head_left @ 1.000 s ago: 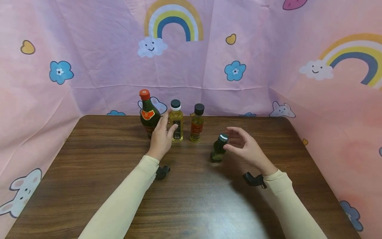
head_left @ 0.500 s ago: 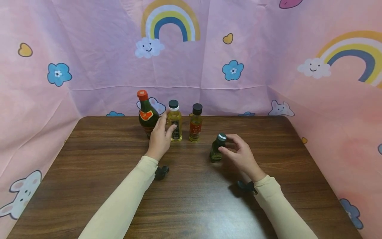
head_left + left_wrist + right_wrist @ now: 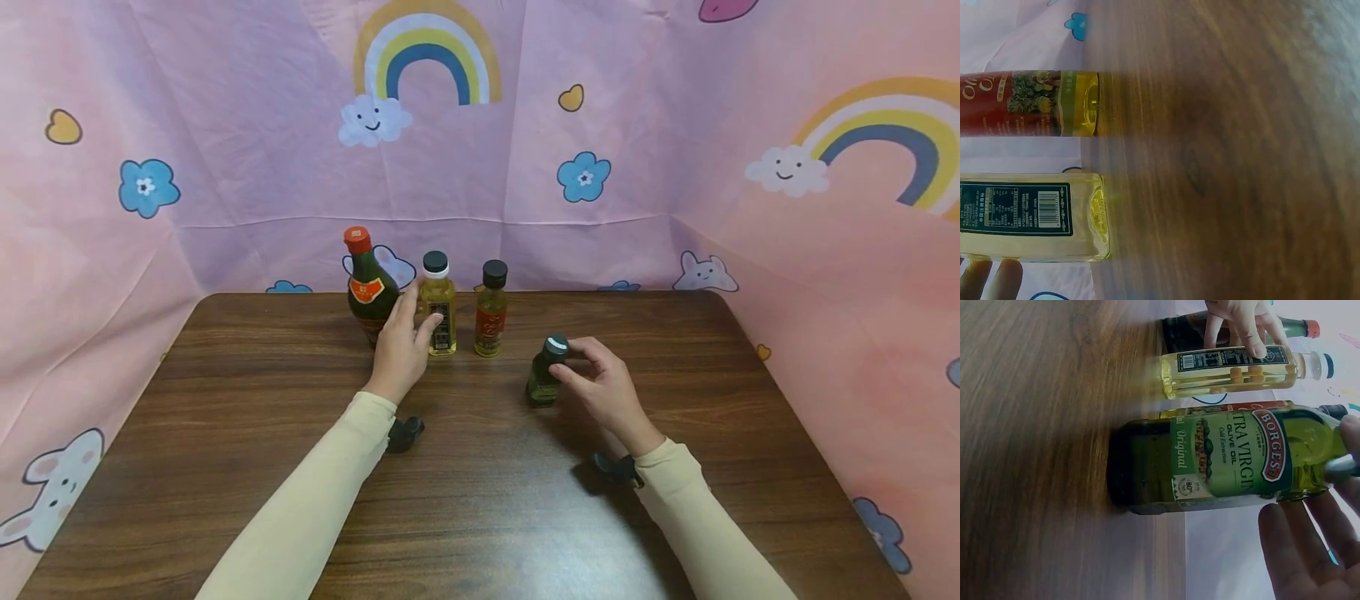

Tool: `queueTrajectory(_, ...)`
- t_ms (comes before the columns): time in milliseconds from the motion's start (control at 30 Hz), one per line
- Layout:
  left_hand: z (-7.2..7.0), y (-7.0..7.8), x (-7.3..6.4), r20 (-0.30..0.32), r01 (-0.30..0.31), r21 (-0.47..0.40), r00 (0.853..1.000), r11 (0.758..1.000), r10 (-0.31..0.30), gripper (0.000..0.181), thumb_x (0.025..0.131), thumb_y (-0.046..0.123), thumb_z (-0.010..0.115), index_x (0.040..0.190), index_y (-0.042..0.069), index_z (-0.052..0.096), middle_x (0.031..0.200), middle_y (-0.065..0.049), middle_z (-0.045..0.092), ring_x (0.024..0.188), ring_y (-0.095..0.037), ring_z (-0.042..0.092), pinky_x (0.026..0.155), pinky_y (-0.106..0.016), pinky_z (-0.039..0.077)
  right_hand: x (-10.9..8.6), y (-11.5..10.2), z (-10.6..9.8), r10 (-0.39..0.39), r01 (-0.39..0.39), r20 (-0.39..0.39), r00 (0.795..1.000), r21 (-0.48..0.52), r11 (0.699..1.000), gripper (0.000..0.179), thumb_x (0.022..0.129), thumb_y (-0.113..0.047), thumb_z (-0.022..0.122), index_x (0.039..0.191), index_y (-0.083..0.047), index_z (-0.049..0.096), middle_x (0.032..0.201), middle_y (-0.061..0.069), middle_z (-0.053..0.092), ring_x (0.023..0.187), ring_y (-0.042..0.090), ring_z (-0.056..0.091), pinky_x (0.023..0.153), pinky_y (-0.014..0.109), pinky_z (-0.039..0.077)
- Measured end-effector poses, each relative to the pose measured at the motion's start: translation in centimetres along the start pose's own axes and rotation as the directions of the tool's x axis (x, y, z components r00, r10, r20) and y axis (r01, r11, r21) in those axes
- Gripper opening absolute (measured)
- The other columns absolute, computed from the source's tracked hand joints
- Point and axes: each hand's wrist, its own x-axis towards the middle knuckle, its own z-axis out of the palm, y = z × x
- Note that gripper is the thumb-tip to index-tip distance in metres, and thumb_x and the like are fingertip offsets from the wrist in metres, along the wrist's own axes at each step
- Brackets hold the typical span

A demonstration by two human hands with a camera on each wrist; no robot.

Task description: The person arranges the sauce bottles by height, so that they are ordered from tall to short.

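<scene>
My left hand (image 3: 401, 354) grips a flat-sided bottle of pale yellow oil (image 3: 442, 292) with a dark cap, upright at the back of the table. Its thumb lies on the dark label (image 3: 1229, 357) and its fingers reach behind, as the right wrist view shows. My right hand (image 3: 607, 392) holds a small green olive oil bottle (image 3: 542, 386) at the neck, thumb on the near side and forefinger beyond. The olive oil bottle (image 3: 1222, 456) stands on the table, its BORGES label facing the right wrist camera.
Right of the pale oil stands a red-labelled oil bottle (image 3: 490, 325) with a black cap. A dark green bottle (image 3: 365, 292) with a red cap stands left, partly behind my left hand. The brown wooden table (image 3: 480, 483) ends at a pink patterned cloth (image 3: 637, 108).
My right hand has moved left and its thumb and forefinger have come round the olive oil bottle's neck. My left hand stays on the pale oil bottle. The head view has shifted slightly.
</scene>
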Motion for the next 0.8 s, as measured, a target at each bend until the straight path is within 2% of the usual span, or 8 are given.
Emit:
queueTrajectory(100, 0.1, -0.1, 0.0, -0.003, 0.004, 0.004, 1.0, 1.0, -0.004, 0.068, 0.107, 0.034, 0.056, 0.166, 0.032, 0.021, 0.16, -0.007, 0.042, 0.135, -0.036, 0.053, 0.107, -0.059, 0.046, 0.0, -0.2, -0.1, 0.004, -0.004, -0.007, 1.0, -0.022, 1.0, 0.028, 0.092, -0.008, 0.079, 0.119, -0.006, 0.073, 0.116, 0.009, 0.07, 0.107, 0.017, 0.068, 0.084, 0.031, 0.06)
queueTrajectory(233, 0.0, -0.1, 0.1, -0.001, 0.004, 0.005, 1.0, 1.0, -0.004, 0.068, 0.107, 0.034, 0.056, 0.166, 0.033, 0.022, 0.16, -0.007, 0.042, 0.136, -0.036, 0.052, 0.107, -0.058, 0.046, 0.0, -0.2, -0.2, 0.004, -0.005, -0.012, 1.0, -0.032, 0.999, 0.026, 0.091, -0.01, 0.08, 0.117, -0.007, 0.075, 0.114, 0.007, 0.072, 0.106, 0.011, 0.067, 0.086, 0.034, 0.06)
queueTrajectory(500, 0.0, -0.2, 0.0, -0.001, -0.009, 0.014, 1.0, 1.0, 0.009, 0.068, 0.107, 0.031, 0.058, 0.166, 0.031, 0.023, 0.155, -0.01, 0.046, 0.134, -0.036, 0.053, 0.107, -0.059, 0.045, 0.0, -0.4, -1.0, 0.028, -0.029, -0.021, 0.999, -0.052, 0.998, 0.024, 0.091, -0.01, 0.08, 0.115, -0.006, 0.076, 0.112, 0.007, 0.072, 0.106, 0.005, 0.064, 0.085, 0.023, 0.057)
queueTrajectory(633, 0.0, -0.3, 0.1, 0.002, -0.005, 0.011, 1.0, 1.0, 0.005, 0.069, 0.107, 0.032, 0.058, 0.166, 0.032, 0.022, 0.156, -0.01, 0.046, 0.136, -0.035, 0.052, 0.109, -0.059, 0.044, 0.6, -0.5, -1.6, 0.035, -0.037, -0.03, 0.999, -0.068, 0.997, 0.025, 0.093, -0.009, 0.078, 0.116, -0.003, 0.074, 0.114, 0.01, 0.07, 0.108, 0.009, 0.065, 0.085, 0.02, 0.056)
queueTrajectory(800, 0.0, -0.2, 0.2, 0.008, -0.009, 0.013, 1.0, 1.0, 0.009, 0.069, 0.107, 0.032, 0.057, 0.166, 0.031, 0.021, 0.157, -0.01, 0.044, 0.138, -0.035, 0.05, 0.11, -0.059, 0.043, 2.2, -0.5, -2.2, 0.006, -0.009, -0.035, 0.999, -0.087, 0.996, 0.025, 0.095, -0.012, 0.077, 0.118, -0.003, 0.073, 0.117, 0.012, 0.07, 0.113, 0.021, 0.066, 0.089, 0.025, 0.057)
